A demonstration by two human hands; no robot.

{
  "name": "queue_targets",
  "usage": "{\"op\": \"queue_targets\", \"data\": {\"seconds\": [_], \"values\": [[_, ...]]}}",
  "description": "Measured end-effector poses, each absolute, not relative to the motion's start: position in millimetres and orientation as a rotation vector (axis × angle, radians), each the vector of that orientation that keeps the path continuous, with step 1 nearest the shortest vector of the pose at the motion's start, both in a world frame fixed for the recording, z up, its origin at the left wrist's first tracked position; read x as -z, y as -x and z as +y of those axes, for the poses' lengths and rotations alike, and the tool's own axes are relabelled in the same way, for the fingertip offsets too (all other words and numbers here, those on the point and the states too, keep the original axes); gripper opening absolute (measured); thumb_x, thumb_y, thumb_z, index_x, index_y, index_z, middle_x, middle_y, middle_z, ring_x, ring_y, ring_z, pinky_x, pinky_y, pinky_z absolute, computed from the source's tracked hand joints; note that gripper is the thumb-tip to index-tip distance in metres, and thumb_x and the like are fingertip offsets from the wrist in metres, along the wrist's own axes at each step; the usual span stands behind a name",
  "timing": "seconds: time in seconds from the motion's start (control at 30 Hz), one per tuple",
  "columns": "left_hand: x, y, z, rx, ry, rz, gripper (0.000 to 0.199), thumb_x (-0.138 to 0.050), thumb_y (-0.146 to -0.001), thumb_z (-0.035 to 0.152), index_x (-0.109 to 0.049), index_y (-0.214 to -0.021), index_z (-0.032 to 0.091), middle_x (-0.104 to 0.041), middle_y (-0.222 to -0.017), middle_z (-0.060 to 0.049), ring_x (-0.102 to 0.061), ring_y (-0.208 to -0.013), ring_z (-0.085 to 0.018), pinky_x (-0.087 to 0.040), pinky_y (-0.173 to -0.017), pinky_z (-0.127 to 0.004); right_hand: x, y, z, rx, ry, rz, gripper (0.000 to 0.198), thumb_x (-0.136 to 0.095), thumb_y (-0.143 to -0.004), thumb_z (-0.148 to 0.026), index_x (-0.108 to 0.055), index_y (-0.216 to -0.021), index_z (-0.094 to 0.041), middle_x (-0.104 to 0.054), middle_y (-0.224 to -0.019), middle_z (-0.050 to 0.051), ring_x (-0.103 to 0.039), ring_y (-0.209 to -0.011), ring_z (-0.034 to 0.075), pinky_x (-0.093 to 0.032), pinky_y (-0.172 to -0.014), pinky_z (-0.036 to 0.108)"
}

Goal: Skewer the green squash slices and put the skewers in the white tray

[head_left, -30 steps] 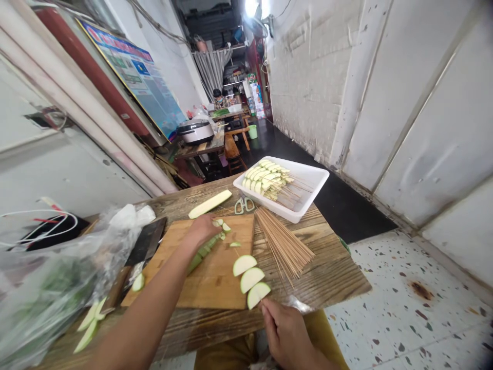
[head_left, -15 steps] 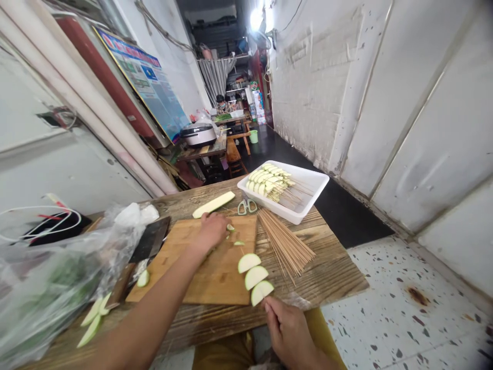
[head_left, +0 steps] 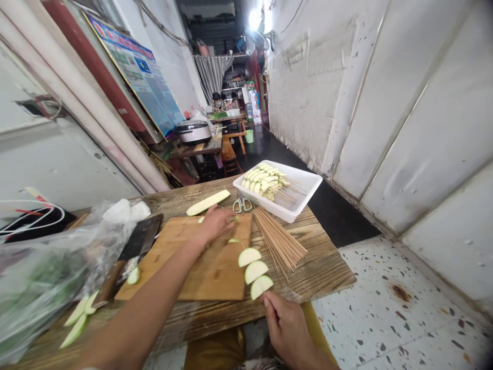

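My right hand [head_left: 287,318] is closed on the lower end of a thin bamboo skewer, near the table's front edge. Three half-moon zucchini slices [head_left: 256,271] sit threaded along it, pale inside with green skin. My left hand [head_left: 217,224] reaches over the far part of the wooden cutting board [head_left: 208,272], its fingers closed around a small zucchini slice [head_left: 234,218]. Another thin slice [head_left: 233,240] lies on the board near the skewer's tip. Just behind the left hand is a long cut zucchini piece [head_left: 208,202].
A white tray [head_left: 304,201] holds several loaded skewers at the back right. Bare bamboo skewers [head_left: 280,241] fan out before it, beside scissors [head_left: 242,205]. Left of the board lie a cleaver [head_left: 140,236], zucchini scraps [head_left: 75,326] and a plastic bag [head_left: 50,288]. A person sits far back.
My left hand has lifted slightly and shifted toward the board's far right corner, with a small slice at its fingertips. The right hand keeps its hold on the skewer. The view has turned slightly.
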State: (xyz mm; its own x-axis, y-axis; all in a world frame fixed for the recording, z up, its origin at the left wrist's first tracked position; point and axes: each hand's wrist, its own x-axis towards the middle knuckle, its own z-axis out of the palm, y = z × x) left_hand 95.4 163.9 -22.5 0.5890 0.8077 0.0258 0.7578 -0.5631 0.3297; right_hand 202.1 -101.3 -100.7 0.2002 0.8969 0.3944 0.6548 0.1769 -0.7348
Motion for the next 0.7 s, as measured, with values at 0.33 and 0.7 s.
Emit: {"op": "queue_targets", "data": {"seconds": [0.33, 0.7], "values": [[26, -49, 90, -0.682, -0.686, 0.706, 0.024, -0.052, -0.085, 0.020, -0.061, -0.105, 0.011, -0.066, -0.082, -0.007, -0.057, -0.059, -0.007, -0.047, -0.049, -0.016, 70, -185, -113, -0.232, 1.398, -1.611, 0.024, -0.035, -0.091, -0.014, -0.056, -0.079, -0.018, -0.062, -0.064, 0.003, -0.057, -0.053, 0.013, -0.039, -0.053, 0.021], [15, -7, 45, -0.912, -0.666, 0.722, 0.026, -0.054, -0.077, -0.001, -0.065, -0.100, 0.006, -0.065, -0.110, -0.016, -0.059, -0.109, -0.022, -0.050, -0.090, -0.025, 62, -167, -121, -0.249, 1.356, -1.746, 0.026, -0.034, -0.092, -0.016, -0.060, -0.086, -0.016, -0.066, -0.068, 0.006, -0.063, -0.056, 0.014, -0.046, -0.055, 0.020]]}}
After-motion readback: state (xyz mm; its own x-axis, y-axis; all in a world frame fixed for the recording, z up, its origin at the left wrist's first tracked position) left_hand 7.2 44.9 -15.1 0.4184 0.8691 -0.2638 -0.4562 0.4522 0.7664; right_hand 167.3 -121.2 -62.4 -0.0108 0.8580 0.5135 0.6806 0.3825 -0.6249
